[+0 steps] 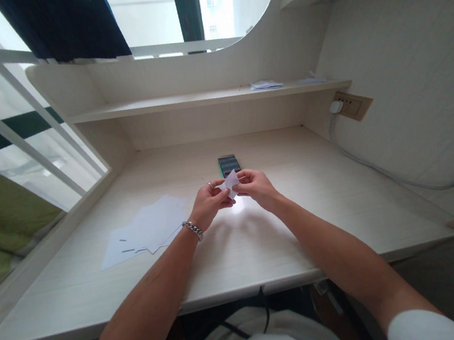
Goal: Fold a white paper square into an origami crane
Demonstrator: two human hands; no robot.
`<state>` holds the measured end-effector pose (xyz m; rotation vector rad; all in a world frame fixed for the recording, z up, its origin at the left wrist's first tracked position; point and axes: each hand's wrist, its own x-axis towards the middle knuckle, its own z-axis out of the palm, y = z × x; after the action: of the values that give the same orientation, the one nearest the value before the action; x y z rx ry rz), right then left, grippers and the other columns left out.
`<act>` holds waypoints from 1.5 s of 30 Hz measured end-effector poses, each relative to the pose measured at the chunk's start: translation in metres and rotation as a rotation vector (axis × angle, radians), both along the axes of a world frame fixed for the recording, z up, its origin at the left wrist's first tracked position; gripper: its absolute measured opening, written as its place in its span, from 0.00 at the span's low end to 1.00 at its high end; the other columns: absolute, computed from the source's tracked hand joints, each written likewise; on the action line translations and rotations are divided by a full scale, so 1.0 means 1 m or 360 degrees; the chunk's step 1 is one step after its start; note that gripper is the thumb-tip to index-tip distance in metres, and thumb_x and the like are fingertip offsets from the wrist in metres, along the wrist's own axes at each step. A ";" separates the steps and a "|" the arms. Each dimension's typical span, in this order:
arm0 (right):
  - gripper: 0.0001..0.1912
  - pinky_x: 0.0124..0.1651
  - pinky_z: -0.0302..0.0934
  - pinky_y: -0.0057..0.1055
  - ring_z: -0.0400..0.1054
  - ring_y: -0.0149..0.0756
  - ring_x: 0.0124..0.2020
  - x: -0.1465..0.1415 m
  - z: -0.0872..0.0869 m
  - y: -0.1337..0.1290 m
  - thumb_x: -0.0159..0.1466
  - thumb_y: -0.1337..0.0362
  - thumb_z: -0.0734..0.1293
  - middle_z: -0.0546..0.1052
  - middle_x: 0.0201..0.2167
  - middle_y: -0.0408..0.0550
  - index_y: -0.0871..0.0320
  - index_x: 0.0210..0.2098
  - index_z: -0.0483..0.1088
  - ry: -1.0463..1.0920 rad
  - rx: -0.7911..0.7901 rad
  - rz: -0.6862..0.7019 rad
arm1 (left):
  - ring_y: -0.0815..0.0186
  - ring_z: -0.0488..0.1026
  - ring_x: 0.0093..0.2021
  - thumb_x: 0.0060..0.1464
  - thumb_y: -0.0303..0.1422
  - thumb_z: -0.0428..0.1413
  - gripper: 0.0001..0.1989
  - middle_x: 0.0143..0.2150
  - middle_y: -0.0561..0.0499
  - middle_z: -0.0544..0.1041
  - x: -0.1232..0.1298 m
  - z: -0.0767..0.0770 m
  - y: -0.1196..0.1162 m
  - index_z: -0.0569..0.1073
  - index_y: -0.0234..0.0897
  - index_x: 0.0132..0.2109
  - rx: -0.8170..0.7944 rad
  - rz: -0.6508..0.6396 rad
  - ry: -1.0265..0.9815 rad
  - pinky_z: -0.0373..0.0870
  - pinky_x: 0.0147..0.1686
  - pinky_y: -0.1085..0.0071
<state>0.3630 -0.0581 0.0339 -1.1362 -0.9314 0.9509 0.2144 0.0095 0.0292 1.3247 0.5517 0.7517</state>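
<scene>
A small piece of folded white paper [232, 182] is held up between both hands over the desk, with a pointed corner at its top. My left hand [211, 202] grips its left side between thumb and fingers; a ring and a chain bracelet [193, 231] are on that hand and wrist. From the other side, my right hand [258, 187] pinches the paper's right edge. Just beyond the fingers lies a phone [228, 164] with a dark screen and a green edge, its near end partly hidden by the hands and the paper.
Loose white sheets [146, 228] lie on the desk [239, 263], left of my hands. A shelf [184, 102] spans the back, bearing a paper stack [266, 84]. At the right wall, a plug sits in a socket [353, 105], its grey cable [395, 174] trailing down.
</scene>
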 end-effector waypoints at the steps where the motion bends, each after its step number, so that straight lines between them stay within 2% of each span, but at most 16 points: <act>1: 0.15 0.34 0.67 0.32 0.72 0.33 0.28 0.000 0.000 0.000 0.43 0.66 0.74 0.78 0.26 0.44 0.59 0.32 0.73 -0.0008 -0.0007 -0.0009 | 0.66 0.77 0.24 0.45 0.34 0.67 0.23 0.28 0.48 0.79 0.000 0.000 0.000 0.71 0.29 0.47 -0.0003 -0.0011 0.0002 0.76 0.28 0.69; 13: 0.11 0.33 0.66 0.31 0.71 0.32 0.29 -0.001 -0.001 0.003 0.46 0.64 0.72 0.78 0.27 0.44 0.59 0.30 0.73 -0.0005 -0.0015 -0.0056 | 0.66 0.77 0.26 0.44 0.36 0.68 0.24 0.29 0.47 0.79 0.000 0.000 0.000 0.73 0.29 0.47 0.0016 -0.0046 -0.0010 0.77 0.30 0.69; 27: 0.12 0.33 0.66 0.31 0.72 0.33 0.28 0.003 -0.010 0.007 0.49 0.61 0.73 0.78 0.27 0.46 0.61 0.30 0.75 -0.0150 0.0087 -0.0084 | 0.66 0.78 0.26 0.44 0.34 0.69 0.24 0.29 0.48 0.79 0.001 -0.003 0.001 0.73 0.29 0.46 0.0014 -0.0011 -0.0004 0.78 0.31 0.68; 32: 0.12 0.31 0.66 0.30 0.71 0.32 0.27 0.003 -0.009 0.008 0.49 0.61 0.72 0.78 0.27 0.46 0.61 0.31 0.76 -0.0171 0.0079 -0.0085 | 0.66 0.77 0.25 0.44 0.32 0.68 0.22 0.25 0.51 0.77 0.001 -0.001 0.000 0.72 0.29 0.45 -0.0002 0.0021 0.0016 0.78 0.30 0.68; 36: 0.11 0.33 0.67 0.31 0.72 0.33 0.28 0.001 -0.005 0.006 0.50 0.60 0.72 0.79 0.28 0.46 0.60 0.31 0.76 -0.0143 0.0037 -0.0042 | 0.66 0.77 0.25 0.43 0.31 0.68 0.22 0.27 0.49 0.78 0.001 0.001 0.000 0.72 0.27 0.45 -0.0013 0.0074 0.0056 0.78 0.29 0.69; 45: 0.16 0.33 0.67 0.33 0.72 0.34 0.28 -0.002 -0.008 0.005 0.44 0.60 0.76 0.78 0.27 0.46 0.61 0.29 0.73 -0.0013 0.0064 -0.0023 | 0.66 0.77 0.26 0.43 0.34 0.69 0.23 0.30 0.47 0.79 0.002 -0.001 -0.003 0.72 0.28 0.45 0.0027 0.0023 0.0090 0.77 0.30 0.69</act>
<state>0.3615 -0.0528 0.0255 -1.1121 -0.9439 0.9130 0.2160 0.0065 0.0284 1.3623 0.6016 0.7336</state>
